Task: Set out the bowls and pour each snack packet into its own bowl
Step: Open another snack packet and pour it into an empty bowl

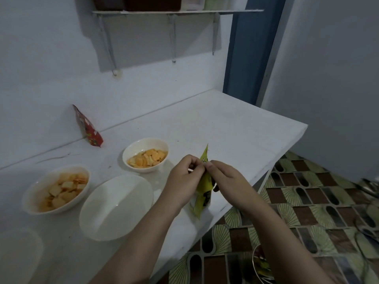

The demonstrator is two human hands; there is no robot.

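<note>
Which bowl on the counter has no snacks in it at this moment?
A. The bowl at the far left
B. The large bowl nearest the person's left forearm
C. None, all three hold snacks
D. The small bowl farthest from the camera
B: the large bowl shows only its bare white inside, while the small far bowl holds orange pieces and the left bowl holds pale squares; both hands pinch the yellow packet.

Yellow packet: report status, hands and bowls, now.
Left hand and right hand both pinch the yellow packet near its top. Two bowls filled; empty bowl waiting beside. Nothing in the way.
</note>
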